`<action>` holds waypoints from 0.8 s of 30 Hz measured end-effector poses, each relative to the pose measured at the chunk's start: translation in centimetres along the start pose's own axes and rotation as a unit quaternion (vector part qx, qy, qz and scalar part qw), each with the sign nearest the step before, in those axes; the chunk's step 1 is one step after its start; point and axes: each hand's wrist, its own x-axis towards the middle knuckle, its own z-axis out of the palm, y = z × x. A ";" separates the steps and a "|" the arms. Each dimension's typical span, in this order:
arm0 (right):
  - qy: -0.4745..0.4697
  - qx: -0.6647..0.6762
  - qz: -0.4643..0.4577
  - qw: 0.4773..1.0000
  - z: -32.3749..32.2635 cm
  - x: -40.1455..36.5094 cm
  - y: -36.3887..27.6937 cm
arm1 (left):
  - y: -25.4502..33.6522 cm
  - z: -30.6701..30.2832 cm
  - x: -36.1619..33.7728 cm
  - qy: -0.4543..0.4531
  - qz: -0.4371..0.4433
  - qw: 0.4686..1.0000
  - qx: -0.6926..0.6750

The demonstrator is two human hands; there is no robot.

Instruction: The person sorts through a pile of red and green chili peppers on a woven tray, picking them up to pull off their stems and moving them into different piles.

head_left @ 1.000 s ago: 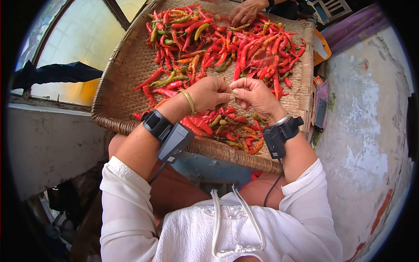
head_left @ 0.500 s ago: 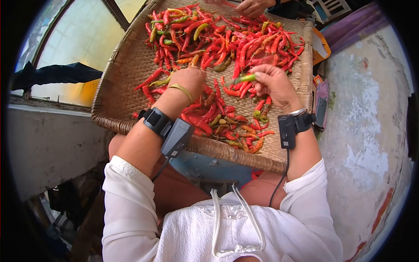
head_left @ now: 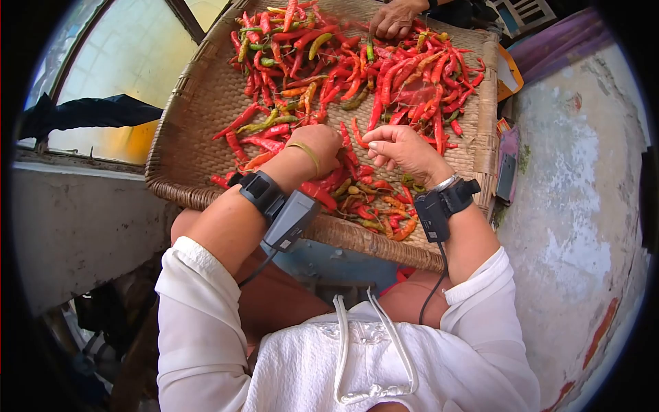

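A woven tray (head_left: 185,130) holds a large heap of red peppers (head_left: 412,75), with a few green and yellow ones among them. My left hand (head_left: 317,147) is over the near pile (head_left: 336,182), its back up and its fingers hidden among the peppers. To its right, my right hand (head_left: 405,150) hovers above the tray, thumb and index finger bent close together; whether anything small is between them is too small to tell. A curved orange-red pepper (head_left: 358,132) lies just beside its fingertips. Small yellowish, wrinkled peppers (head_left: 353,199) lie near the front rim.
Another person's hand (head_left: 395,19) reaches into the far side of the tray. A window (head_left: 117,69) and dark cloth (head_left: 103,114) are at the left. On the right are a worn wall (head_left: 570,206), purple cloth (head_left: 556,41) and a phone-like object (head_left: 506,175).
The green pepper has left my right hand, which has moved down and left. My left hand has shifted slightly right and down. Only one of the other person's hands now shows clearly.
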 end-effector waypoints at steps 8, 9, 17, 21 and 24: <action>-0.009 -0.048 0.004 0.999 0.9 -0.3 0.0 | 0.5 -0.5 0.0 0.055 0.051 0.983 -0.169; -0.009 -0.048 0.003 0.999 0.8 -0.3 0.0 | 0.6 -0.7 -0.1 0.067 0.059 0.976 -0.200; -0.026 -0.209 0.035 0.977 -2.1 -1.1 -0.7 | 0.4 -2.6 -0.5 0.072 0.013 0.968 -0.240; 0.106 -0.058 -0.033 0.992 -3.7 -1.2 -1.6 | -0.3 -2.4 -0.4 0.157 -0.028 0.976 -0.151; 0.183 0.161 -0.152 0.958 -2.9 -1.1 -2.2 | -0.2 -2.1 -0.1 0.162 -0.041 0.977 -0.136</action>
